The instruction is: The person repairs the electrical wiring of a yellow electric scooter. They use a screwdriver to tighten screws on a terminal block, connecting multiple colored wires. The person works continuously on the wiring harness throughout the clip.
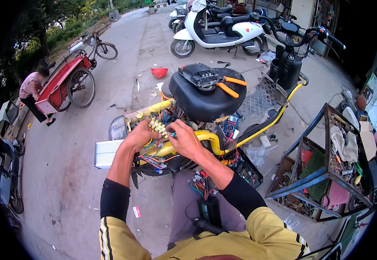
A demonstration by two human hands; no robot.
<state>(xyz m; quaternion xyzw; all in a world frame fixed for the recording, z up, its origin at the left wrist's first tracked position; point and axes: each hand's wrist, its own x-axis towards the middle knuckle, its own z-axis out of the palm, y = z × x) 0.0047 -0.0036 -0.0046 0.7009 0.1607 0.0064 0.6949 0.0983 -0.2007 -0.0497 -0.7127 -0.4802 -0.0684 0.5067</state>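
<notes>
A yellow terminal block with a row of metal screws (158,126) is pinched in my left hand (137,136), above the yellow frame (208,137) of an electric scooter. My right hand (185,139) is closed at the block's right side, its fingertips on a small teal-coloured piece too small to make out. Loose coloured wires (156,161) hang below my hands. A silver finned metal box (108,154) sits at the left by the frame. Between my legs lies a black box (209,211) with a bundle of coloured wires.
Orange-handled pliers (228,90) and a black device (198,74) rest on the scooter's black seat (184,102). A multimeter (230,125) is right of my hands. A metal tool rack (323,175) stands at right. Beyond are a white scooter (223,37) and a person (31,89) by a red tricycle cart (62,84).
</notes>
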